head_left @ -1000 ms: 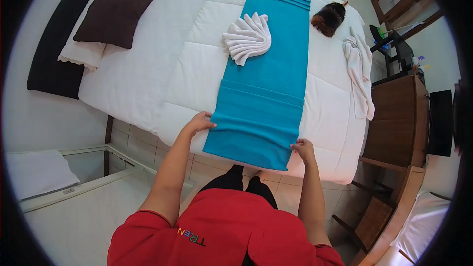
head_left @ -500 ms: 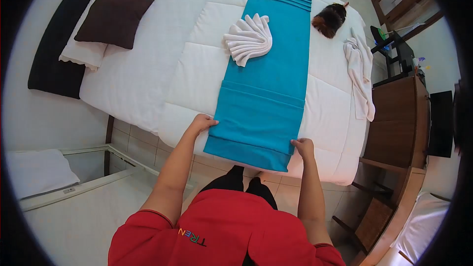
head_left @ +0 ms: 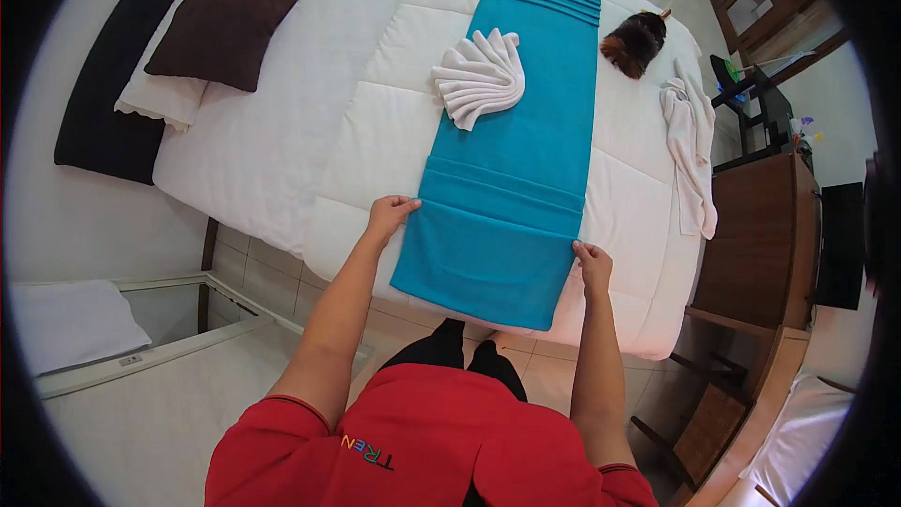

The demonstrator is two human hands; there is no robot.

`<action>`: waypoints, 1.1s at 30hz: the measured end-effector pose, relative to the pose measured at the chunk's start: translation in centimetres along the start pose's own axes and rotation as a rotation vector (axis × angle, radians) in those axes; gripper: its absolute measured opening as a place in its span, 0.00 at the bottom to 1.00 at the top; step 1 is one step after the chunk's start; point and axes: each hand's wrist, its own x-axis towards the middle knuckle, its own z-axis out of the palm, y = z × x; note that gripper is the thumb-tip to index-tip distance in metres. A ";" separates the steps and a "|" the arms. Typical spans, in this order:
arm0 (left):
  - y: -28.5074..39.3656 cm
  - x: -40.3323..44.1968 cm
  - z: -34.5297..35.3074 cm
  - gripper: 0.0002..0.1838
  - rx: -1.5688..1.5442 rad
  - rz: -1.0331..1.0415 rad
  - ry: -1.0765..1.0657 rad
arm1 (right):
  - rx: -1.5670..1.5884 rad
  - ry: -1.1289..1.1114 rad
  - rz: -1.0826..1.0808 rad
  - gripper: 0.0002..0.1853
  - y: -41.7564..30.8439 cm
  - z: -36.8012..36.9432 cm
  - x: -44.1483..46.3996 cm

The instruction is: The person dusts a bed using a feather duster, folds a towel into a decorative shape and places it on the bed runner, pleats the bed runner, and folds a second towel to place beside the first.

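A teal bed runner (head_left: 497, 253) lies across the white bed, with folds pleated at its far end and more folds nearer me. My left hand (head_left: 389, 216) pinches its left edge at a near fold. On the opposite edge, my right hand (head_left: 593, 266) pinches the cloth slightly closer to me. Between my hands the fold line runs straight across the runner. Beyond them, a white towel folded into a fan (head_left: 481, 80) rests on the runner, partly over its left edge.
A brown cushion (head_left: 221, 28) and white pillow lie at the bed's left end. To the right are a dark feathery duster (head_left: 635, 42) and a crumpled white towel (head_left: 690, 150). A wooden cabinet (head_left: 755, 239) stands beyond the bed's right end.
Both hands have moved away from me along the runner's edges, drawing a fold up toward the other near pleats. The near part of the runner now lies smoother.
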 end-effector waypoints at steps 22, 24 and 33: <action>-0.7 1.6 1.7 0.14 -0.221 0.005 0.048 | 0.159 0.048 0.033 0.15 0.2 1.6 1.7; -0.6 1.9 2.1 0.14 -0.238 0.014 0.064 | 0.182 0.066 0.037 0.15 0.2 1.8 2.1; -1.8 3.1 3.3 0.15 -0.156 0.053 0.184 | 0.170 0.132 0.072 0.15 1.3 2.8 3.6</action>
